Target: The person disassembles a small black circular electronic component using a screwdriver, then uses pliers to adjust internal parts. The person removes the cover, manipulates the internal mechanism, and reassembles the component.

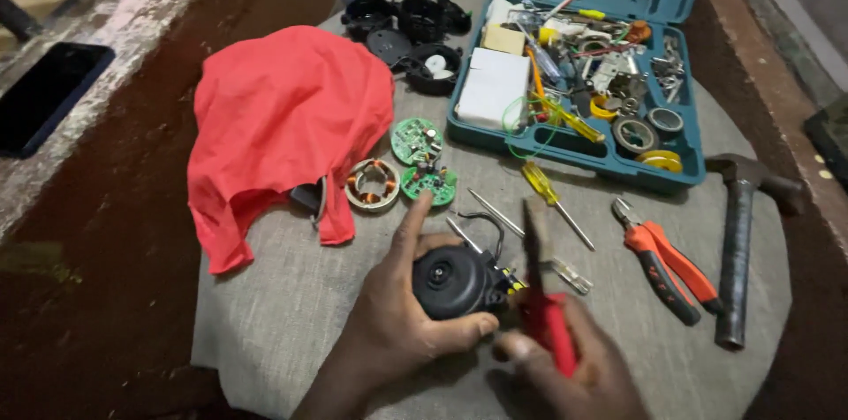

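Here, grey-clothed table point(291, 296) on dark floor; left hand point(397, 314) grips black motor point(455, 280), right hand point(574, 358) red screwdriver point(543, 305).

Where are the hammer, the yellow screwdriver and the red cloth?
hammer point(735, 252), head view, on the middle of its dark handle.
yellow screwdriver point(539, 182), head view, on its yellow handle.
red cloth point(283, 111), head view, on the middle of the crumpled fabric.
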